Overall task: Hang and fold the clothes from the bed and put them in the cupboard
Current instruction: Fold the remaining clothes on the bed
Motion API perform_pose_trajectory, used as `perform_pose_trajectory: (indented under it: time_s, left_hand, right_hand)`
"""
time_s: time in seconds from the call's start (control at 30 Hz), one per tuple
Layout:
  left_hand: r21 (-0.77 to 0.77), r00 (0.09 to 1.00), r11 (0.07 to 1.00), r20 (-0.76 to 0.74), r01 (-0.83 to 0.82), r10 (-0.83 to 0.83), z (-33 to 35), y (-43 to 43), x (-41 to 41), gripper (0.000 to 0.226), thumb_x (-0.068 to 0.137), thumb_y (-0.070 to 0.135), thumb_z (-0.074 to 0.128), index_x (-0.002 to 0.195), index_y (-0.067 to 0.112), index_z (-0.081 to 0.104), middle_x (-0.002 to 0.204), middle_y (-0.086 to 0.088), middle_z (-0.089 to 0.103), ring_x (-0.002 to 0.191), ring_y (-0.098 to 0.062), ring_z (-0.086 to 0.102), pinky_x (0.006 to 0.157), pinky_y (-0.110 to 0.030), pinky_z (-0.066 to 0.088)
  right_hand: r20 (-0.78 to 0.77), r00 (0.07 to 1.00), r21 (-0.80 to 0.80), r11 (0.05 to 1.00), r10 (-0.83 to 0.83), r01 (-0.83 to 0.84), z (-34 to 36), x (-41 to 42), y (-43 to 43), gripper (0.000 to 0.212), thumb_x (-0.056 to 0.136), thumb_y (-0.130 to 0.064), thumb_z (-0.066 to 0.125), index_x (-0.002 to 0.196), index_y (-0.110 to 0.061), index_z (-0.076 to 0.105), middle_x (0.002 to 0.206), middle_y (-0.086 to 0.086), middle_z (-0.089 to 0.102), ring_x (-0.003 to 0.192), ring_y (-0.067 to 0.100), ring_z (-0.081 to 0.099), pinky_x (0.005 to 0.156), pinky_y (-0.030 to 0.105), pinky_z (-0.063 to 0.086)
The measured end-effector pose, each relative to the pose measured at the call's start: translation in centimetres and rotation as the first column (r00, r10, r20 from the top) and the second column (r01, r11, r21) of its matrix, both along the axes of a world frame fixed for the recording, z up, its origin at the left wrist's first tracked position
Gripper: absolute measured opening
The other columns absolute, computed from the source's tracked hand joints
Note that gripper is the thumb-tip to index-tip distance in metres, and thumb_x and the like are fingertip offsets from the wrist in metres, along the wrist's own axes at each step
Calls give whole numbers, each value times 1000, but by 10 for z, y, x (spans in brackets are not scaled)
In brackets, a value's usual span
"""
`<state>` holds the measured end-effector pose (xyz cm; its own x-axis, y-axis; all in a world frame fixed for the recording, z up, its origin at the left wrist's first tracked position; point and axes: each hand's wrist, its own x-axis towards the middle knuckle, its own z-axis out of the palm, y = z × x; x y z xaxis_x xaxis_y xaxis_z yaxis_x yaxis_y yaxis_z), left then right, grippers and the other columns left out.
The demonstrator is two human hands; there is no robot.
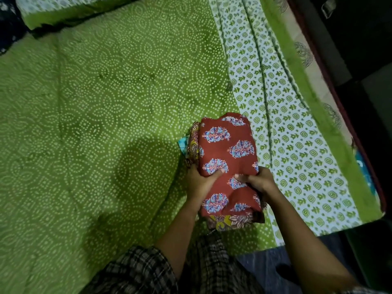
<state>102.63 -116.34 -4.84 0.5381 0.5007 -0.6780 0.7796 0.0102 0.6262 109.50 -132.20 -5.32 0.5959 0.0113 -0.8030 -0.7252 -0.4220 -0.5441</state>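
Top item, folded rust-red cloth: repeated blue-and-white leaf motifs. Under it, floral printed cloth: yellow and maroon. Green fabric bedsheet: white dotted rings. Right border band: white, with green spirals and sprigs. Near woven sleeve: dark check.

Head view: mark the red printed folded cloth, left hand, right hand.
red printed folded cloth (228,145), head view, middle of its top face.
left hand (198,181), head view, back of the hand.
right hand (259,182), head view, back of the hand.
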Motion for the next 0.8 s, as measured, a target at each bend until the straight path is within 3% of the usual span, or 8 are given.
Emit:
perform_pose_trajectory:
  time_s: [0.07, 0.2, 0.3, 0.37, 0.43, 0.57, 0.67, 0.8]
  left_hand:
    - [-270, 980, 948, 58, -167, 189, -2, 6, 1, 61, 66, 31, 83, 118, 13, 56, 117, -6, 65, 97, -19, 65, 71, -27, 55]
    - [-498, 981, 854, 32, -152, 193, -8, 15, 11, 76, 57, 39, 87, 123, 20, 56, 113, -2, 68, 96, -19, 68, 81, -37, 56]
    - [-580, 986, 809, 55, -97, 158, -3, 15, 21, 72, 57, 40, 85, 121, 20, 59, 110, -2, 70, 97, -20, 68, 84, -41, 55]
    - [-592, 989, 802, 59, -76, 137, -1, 12, 26, 86, 49, 42, 88, 125, 20, 55, 112, -2, 69, 99, -22, 67, 86, -45, 54]
    - [-588, 992, 806, 43, -68, 115, -2, 9, 27, 100, 39, 41, 92, 128, 18, 51, 113, -4, 68, 99, -24, 67, 87, -48, 53]
    - [-620, 993, 782, 31, -71, 114, 4, 10, 24, 84, 47, 21, 84, 125, 15, 53, 109, -10, 68, 95, -28, 67, 76, -42, 56]
    - [-679, 996, 731, 1, -65, 89, 9, 17, 22, 76, 49, 19, 78, 121, 13, 56, 105, -11, 69, 90, -28, 67, 77, -40, 55]
    - [-780, 999, 625, 13, -22, 51, 14, 22, 16, 61, 50, 19, 76, 110, 13, 63, 92, -9, 72, 81, -26, 67, 85, -44, 53]
  right_hand:
    - [0, 1000, 6, 1000, 27, -27, 2, 4, 0, 45, 60, -9, 87, 100, -11, 67, 105, 10, 69, 88, 25, 67, 85, 42, 54]
    - [36, 998, 44, 997, 54, -56, 9, 10, 1, 60, 62, -7, 86, 116, -6, 60, 104, 4, 66, 88, 21, 64, 77, 30, 51]
    - [26, 1000, 132, 991, 16, -20, 15, 12, 2, 51, 69, -9, 81, 115, -10, 60, 105, 3, 69, 83, 16, 66, 65, 25, 51]
    - [-13, 1000, 207, 978, -27, 29, 25, 13, 3, 32, 79, -15, 72, 109, -11, 62, 88, 0, 71, 68, 7, 66, 55, 19, 49]
    - [-58, 997, 268, 961, -53, 66, 31, 14, 2, 28, 85, -23, 63, 109, -9, 65, 78, -1, 70, 56, 4, 64, 48, 16, 46]
    - [-192, 981, 366, 924, -40, 109, 44, 21, -1, 38, 86, -43, 58, 109, -13, 65, 99, 9, 73, 84, 23, 71, 72, 32, 53]
    - [-232, 969, 426, 886, -87, 182, 52, 29, -8, 39, 86, -45, 55, 106, -13, 65, 94, 9, 73, 82, 25, 70, 73, 36, 53]
    - [-273, 954, 437, 867, -125, 238, 56, 29, -15, 45, 84, -53, 52, 109, -18, 66, 101, 9, 72, 88, 26, 69, 77, 39, 50]
